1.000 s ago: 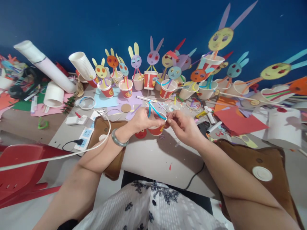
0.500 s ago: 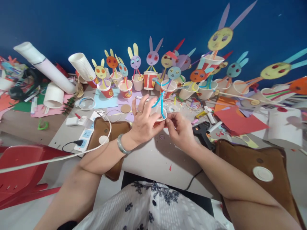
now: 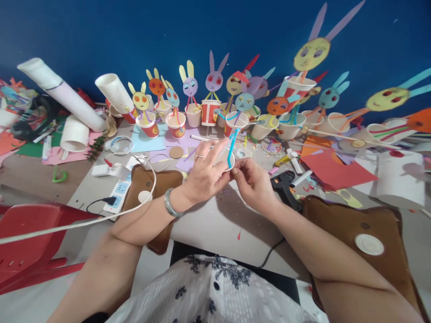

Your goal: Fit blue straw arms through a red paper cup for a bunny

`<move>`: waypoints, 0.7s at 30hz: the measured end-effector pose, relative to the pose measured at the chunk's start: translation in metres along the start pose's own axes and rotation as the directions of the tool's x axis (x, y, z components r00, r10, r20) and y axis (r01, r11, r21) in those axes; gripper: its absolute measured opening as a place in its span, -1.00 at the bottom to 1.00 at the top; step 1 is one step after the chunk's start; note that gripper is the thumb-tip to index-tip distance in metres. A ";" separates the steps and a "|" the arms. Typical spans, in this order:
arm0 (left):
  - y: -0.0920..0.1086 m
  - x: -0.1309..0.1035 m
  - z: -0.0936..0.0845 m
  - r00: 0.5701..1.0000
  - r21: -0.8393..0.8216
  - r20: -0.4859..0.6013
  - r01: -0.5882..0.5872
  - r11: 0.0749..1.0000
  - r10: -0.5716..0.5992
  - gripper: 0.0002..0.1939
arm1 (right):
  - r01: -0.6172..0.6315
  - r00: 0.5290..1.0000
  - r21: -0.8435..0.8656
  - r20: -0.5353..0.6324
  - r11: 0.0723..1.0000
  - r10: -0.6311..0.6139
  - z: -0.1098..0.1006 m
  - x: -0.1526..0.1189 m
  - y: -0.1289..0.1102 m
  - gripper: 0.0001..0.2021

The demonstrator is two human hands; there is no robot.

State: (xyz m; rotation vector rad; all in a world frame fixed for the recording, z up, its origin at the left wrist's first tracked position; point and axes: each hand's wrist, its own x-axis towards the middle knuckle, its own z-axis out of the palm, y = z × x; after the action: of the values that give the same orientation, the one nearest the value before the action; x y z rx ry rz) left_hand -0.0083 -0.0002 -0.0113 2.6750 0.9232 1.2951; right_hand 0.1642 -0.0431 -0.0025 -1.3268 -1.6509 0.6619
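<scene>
At far left, a red chair (image 3: 30, 237) stands against the table, and a white cable (image 3: 67, 228) sweeps in over it. Next come a power strip (image 3: 118, 197) and a brown pad (image 3: 158, 179), partly under the left forearm.

The left hand (image 3: 207, 177) comes in from the left, wrapped about the cup's near-left side. Its fingers are spread apart, the upper ones reaching toward the straw; they hide much of the cup, so how firmly they grip cannot be told.

The cup (image 3: 232, 162) sits between the two hands, in front of the person, its mouth facing up and its right rim showing. A bent blue straw (image 3: 231, 152) rises from inside it, its long axis leaning away and slightly right, the foot close to the right rim. The left fingertips are nearest its upper part; whether they touch it is unclear.

Just right, the right hand (image 3: 253, 181) has thumb and forefinger together, apparently clamped on the cup's right rim, near the straw's foot.

Toward the person, grey tabletop (image 3: 202, 224) runs to its near edge, bearing a small red scrap (image 3: 239, 235). Behind the cup, a row of rabbit cups (image 3: 208, 113) bounds the far side. Farther right, a black glue gun (image 3: 286, 188) lies just beside the right wrist, then another brown pad (image 3: 330, 226).
</scene>
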 end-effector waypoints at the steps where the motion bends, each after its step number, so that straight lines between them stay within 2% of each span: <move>1: -0.001 0.000 -0.001 1.000 -0.008 0.016 -0.004 1.000 0.004 -0.78 | -0.010 1.000 0.015 0.005 1.000 0.009 0.000 0.000 0.000 -0.82; 4: -0.002 0.001 -0.002 1.000 0.012 0.024 -0.014 1.000 0.014 -0.75 | -0.054 0.998 0.072 0.028 0.996 0.052 -0.002 0.000 0.001 -0.76; 9: 0.002 0.002 -0.005 0.995 0.114 -0.077 -0.053 0.992 0.062 -0.81 | -0.088 0.995 0.125 0.059 0.988 0.082 -0.005 0.000 0.003 -0.61; 13: 0.005 0.003 -0.006 0.997 0.086 -0.055 -0.040 0.995 0.044 -0.87 | -0.097 0.992 0.163 0.091 0.982 0.083 -0.007 0.000 0.004 -0.53; 17: 0.005 0.002 -0.004 0.999 0.018 -0.049 -0.003 1.000 0.003 -0.85 | -0.104 0.991 0.176 0.102 0.979 0.087 -0.007 0.000 0.003 -0.54; 21: 0.004 0.001 -0.005 0.999 0.042 -0.042 -0.011 0.999 0.012 -0.82 | -0.123 0.988 0.176 0.114 0.977 0.104 -0.008 0.000 0.001 -0.53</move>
State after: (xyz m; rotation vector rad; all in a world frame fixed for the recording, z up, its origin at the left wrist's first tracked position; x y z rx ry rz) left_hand -0.0094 -0.0038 -0.0062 2.6978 0.9514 1.3550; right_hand 0.1719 -0.0440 0.0001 -1.2788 -1.5623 0.9423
